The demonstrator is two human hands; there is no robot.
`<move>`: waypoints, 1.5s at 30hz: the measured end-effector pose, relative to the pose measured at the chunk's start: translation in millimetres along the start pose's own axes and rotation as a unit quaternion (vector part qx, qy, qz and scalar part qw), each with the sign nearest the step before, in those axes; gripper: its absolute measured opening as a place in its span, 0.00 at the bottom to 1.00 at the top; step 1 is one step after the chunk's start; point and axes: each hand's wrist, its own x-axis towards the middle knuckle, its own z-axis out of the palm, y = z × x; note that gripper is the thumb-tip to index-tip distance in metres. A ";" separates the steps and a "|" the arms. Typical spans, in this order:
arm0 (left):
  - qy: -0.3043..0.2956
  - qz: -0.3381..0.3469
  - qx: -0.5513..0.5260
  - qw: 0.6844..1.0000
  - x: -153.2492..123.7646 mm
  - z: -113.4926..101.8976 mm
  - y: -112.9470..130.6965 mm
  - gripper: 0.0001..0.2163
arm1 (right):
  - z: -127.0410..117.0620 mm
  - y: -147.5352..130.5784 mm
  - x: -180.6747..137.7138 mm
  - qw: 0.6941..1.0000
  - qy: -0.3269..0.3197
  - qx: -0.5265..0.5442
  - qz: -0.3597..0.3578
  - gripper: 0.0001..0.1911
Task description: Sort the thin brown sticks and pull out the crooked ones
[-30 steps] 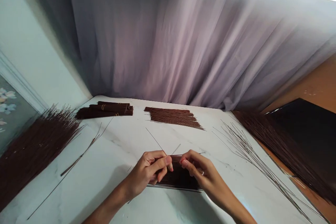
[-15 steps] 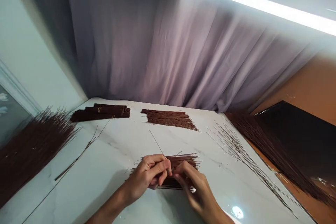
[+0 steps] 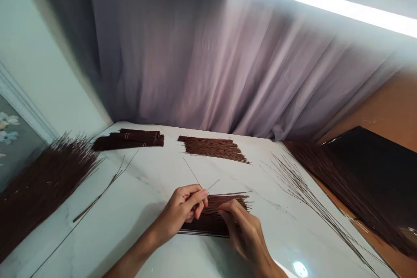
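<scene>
My left hand [image 3: 182, 206] pinches a thin brown stick [image 3: 191, 170] between thumb and fingers; it slants up and away to the left. A short, paler thin piece [image 3: 214, 185] sticks out to the right beside the same fingertips. My right hand [image 3: 245, 226] is a little to the right, thumb and forefinger pressed together; whatever lies between them is too small to tell. Beneath both hands is a flat layer of trimmed brown sticks [image 3: 216, 217], lying side by side and partly hidden by the hands.
A second layer of sticks [image 3: 213, 147] lies farther back on the white table [image 3: 156, 254]. Tied brown bundles [image 3: 140, 139] are at back left, a large stick pile [image 3: 42, 191] at left. Long loose sticks [image 3: 312, 200] and a long brown bundle [image 3: 345, 195] lie right.
My hands have drawn apart, the left shifting slightly up and left, the right slightly rightward. The short pale piece now shows more clearly at the left fingertips. The view has shifted slightly.
</scene>
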 end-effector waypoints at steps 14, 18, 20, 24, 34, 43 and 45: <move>-0.034 -0.006 0.044 0.998 3.4 1.6 -9.7 0.18 | -38.5 7.5 48.9 0.980 -0.070 -0.091 -0.162 0.14; -0.006 -0.003 -0.017 1.000 1.0 -0.7 -1.1 0.17 | -7.9 12.2 10.2 0.998 -0.033 0.046 -0.016 0.11; -0.028 -0.009 -0.033 0.999 -3.0 1.6 2.3 0.17 | -5.0 15.7 6.4 0.990 -0.075 0.106 0.062 0.11; -0.044 -0.008 -0.035 0.998 -8.0 6.4 5.8 0.20 | -19.2 16.7 17.1 0.969 -0.116 0.158 0.153 0.14; 0.010 0.007 0.042 0.999 -5.8 7.8 0.1 0.18 | -27.1 17.2 13.7 0.966 -0.143 0.150 0.151 0.15; 0.052 0.032 0.138 0.988 -11.1 13.1 -0.8 0.13 | -29.6 23.0 15.2 0.980 -0.176 0.086 0.030 0.12; 0.051 0.032 0.161 0.985 -12.2 12.2 0.5 0.13 | -36.1 27.9 19.2 0.983 -0.175 0.048 0.006 0.11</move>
